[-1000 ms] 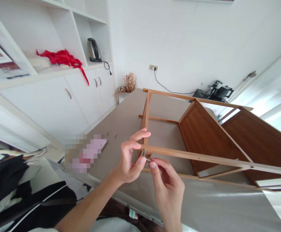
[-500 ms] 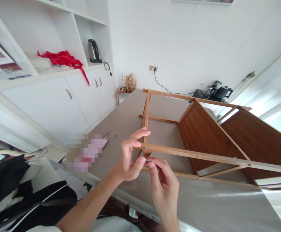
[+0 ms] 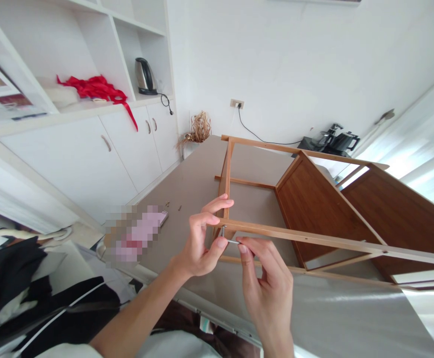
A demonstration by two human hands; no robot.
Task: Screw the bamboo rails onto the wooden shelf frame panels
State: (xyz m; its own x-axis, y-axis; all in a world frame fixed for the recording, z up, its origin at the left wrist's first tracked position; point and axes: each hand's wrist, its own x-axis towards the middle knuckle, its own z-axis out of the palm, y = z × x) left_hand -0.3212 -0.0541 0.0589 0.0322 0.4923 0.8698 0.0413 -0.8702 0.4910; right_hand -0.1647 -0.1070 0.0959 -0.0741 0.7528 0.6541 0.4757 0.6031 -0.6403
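A thin, L-shaped hex key (image 3: 232, 242) stands with its short arm up against a bolt at the corner of a wooden shelf frame (image 3: 269, 231), which lies on its side. My right hand (image 3: 269, 278) is closed, pinching the long arm between thumb and forefinger. My left hand (image 3: 204, 243) curls round the frame's corner, its fingers over the rail and post. Its thumb presses the hex key near the bend. How far the bolt sits in the wood is hidden.
The frame rests on a grey table (image 3: 198, 174). Several small screws (image 3: 167, 204) and a blurred pink item (image 3: 142, 233) lie left of my hands. Brown shelf panels (image 3: 324, 214) stretch right. White cabinets (image 3: 71, 154) line the left; dark clothes (image 3: 11, 283) lie lower left.
My right hand has moved right, swinging the long arm of the hex key out sideways. My left hand stays nearly in place at the corner.
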